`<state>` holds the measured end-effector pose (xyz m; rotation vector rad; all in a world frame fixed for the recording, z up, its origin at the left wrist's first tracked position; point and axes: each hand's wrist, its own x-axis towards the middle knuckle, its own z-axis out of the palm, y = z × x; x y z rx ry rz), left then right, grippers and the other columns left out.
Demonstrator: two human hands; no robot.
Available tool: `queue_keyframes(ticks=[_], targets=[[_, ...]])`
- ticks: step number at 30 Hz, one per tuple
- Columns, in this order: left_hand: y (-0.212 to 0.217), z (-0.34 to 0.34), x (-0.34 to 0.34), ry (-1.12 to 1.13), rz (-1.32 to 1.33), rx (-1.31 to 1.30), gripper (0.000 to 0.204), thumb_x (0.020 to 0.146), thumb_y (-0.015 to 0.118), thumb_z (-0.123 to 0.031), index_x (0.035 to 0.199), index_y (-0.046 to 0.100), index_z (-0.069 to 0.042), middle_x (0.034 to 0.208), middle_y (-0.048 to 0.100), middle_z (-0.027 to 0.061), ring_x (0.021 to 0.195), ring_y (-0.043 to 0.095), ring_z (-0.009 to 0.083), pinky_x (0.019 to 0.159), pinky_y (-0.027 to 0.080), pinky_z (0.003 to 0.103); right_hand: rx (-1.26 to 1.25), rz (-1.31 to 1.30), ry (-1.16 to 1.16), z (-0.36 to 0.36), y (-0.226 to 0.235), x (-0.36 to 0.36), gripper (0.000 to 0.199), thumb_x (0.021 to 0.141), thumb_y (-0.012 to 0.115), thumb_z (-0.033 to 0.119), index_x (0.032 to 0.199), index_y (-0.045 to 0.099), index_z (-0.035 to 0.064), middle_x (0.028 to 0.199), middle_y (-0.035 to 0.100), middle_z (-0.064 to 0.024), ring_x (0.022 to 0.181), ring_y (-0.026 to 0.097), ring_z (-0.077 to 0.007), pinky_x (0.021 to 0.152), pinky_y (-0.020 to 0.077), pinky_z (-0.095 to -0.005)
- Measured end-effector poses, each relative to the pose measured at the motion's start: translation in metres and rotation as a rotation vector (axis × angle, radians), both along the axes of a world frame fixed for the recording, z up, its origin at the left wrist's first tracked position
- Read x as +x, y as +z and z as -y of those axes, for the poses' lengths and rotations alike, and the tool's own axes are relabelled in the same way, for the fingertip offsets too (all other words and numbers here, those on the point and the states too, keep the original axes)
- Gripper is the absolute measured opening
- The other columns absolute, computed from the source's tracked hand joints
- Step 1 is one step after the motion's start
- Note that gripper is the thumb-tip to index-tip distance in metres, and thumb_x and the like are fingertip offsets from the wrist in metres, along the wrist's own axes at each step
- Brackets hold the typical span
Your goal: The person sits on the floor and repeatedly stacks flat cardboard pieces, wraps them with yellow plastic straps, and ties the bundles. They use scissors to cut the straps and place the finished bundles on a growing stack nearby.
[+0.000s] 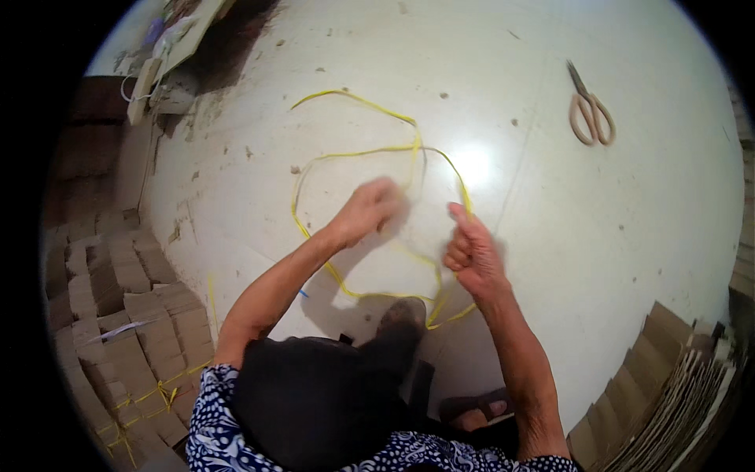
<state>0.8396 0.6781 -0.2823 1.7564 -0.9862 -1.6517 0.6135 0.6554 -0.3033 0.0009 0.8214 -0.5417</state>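
Observation:
Yellow plastic twine (pixel 362 151) lies in loose loops over the pale floor, with one free end stretching to the far left. My right hand (pixel 473 250) is closed on the twine, thumb pointing up, where a strand comes down to it from the far side. Fingers curled, my left hand (pixel 376 208) hovers within the loops and is blurred by motion. A strand runs down to its fingertips and appears pinched there. More twine crosses the floor near my shoe (pixel 403 315).
Scissors (pixel 586 114) with pale handles lie on the floor at the far right. Flattened cardboard is stacked at the left (pixel 134 307) and at the lower right (pixel 661 393), the left stack bearing tied yellow twine. A wooden piece of furniture (pixel 185 39) stands at the far left.

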Motion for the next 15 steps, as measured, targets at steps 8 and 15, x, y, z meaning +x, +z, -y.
queue_keyframes(ticks=[8, 15], targets=[[0.019, -0.084, -0.024, -0.247, -0.099, 0.183, 0.005, 0.084, 0.055, -0.007, 0.081, 0.050, -0.007, 0.072, 0.040, -0.0065, 0.067, 0.038, 0.0046, 0.057, 0.033, 0.023, -0.184, 0.314, 0.225, -0.015, 0.005, -0.025, 0.011, 0.093, 0.056, 0.022, 0.089, 0.049, 0.0137, 0.056, 0.028, 0.0091, 0.043, 0.026, -0.0040, 0.042, 0.0234, -0.0217], [0.006, -0.113, 0.021, -0.013, 0.056, 0.210, 0.016, 0.083, 0.055, -0.006, 0.074, 0.043, -0.011, 0.063, 0.040, -0.0049, 0.051, 0.034, 0.0047, 0.043, 0.026, 0.022, -0.218, 0.104, -0.315, 0.054, 0.000, -0.103, 0.012, 0.094, 0.054, 0.019, 0.087, 0.052, 0.0101, 0.055, 0.032, 0.0066, 0.043, 0.025, -0.0055, 0.041, 0.0219, -0.0224]])
